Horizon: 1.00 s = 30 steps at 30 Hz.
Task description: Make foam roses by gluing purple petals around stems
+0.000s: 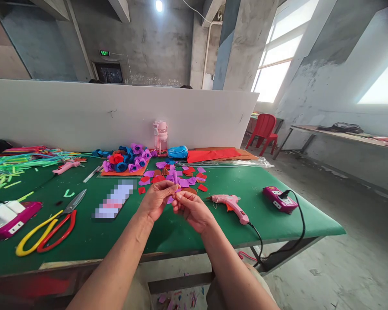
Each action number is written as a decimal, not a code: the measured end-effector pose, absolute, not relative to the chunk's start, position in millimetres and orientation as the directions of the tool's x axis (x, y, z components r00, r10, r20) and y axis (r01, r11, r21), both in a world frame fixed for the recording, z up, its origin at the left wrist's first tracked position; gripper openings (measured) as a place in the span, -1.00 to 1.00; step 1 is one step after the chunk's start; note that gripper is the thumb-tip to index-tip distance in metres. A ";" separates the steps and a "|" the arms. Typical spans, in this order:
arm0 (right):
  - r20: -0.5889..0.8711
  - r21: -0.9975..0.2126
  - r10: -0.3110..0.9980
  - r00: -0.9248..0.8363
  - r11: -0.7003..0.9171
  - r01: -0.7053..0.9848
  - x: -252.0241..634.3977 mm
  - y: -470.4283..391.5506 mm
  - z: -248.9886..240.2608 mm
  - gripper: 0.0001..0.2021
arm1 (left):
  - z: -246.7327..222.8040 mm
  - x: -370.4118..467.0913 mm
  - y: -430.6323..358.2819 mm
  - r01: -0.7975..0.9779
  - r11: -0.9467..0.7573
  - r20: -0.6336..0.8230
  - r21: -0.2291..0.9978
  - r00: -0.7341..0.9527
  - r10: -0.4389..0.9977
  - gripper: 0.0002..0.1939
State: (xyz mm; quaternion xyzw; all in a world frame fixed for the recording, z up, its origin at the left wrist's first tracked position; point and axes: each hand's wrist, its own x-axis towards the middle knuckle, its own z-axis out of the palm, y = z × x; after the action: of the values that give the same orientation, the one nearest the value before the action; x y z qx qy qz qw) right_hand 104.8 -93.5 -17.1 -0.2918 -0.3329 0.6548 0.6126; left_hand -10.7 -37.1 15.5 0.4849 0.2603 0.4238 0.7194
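Note:
Both my hands meet above the front of the green table, fingertips nearly touching. My left hand is closed in a pinch on a small purple piece that stands up above the fingers. My right hand has its thumb and fingers pressed together just beside it; what it grips, if anything, is too small to make out. Behind the hands lie scattered purple, red and brown petals. A pink glue gun rests to the right of my right hand.
Large scissors, a blurred flat object and a magenta power strip lie left. Finished flowers, a pink bottle and red paper sit behind. Another power strip with a black cable is at right.

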 end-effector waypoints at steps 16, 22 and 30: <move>0.013 -0.824 1.000 0.003 0.013 -0.566 103.9 -91.5 -19.7 -0.72 | 8.2 -15.6 -26.6 -0.309 0.143 0.038 0.940 0.513 0.857 -0.77; 0.014 -0.854 1.000 0.021 0.023 -0.520 100.3 -93.0 -17.5 -0.72 | 8.0 -12.6 -29.7 -0.314 0.201 0.000 0.928 0.539 0.842 -0.78; -0.014 -0.792 1.000 -0.018 -0.022 -0.610 103.5 -90.7 -20.7 -0.74 | 7.5 -12.7 -29.3 -0.347 0.245 -0.001 0.905 0.576 0.817 -0.75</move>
State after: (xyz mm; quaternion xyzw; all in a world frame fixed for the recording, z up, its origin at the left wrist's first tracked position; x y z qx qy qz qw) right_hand 103.5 -90.7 -20.7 -0.3137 -0.3106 0.6423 0.6265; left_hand -12.7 -29.3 7.5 0.4758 0.2472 0.3885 0.7494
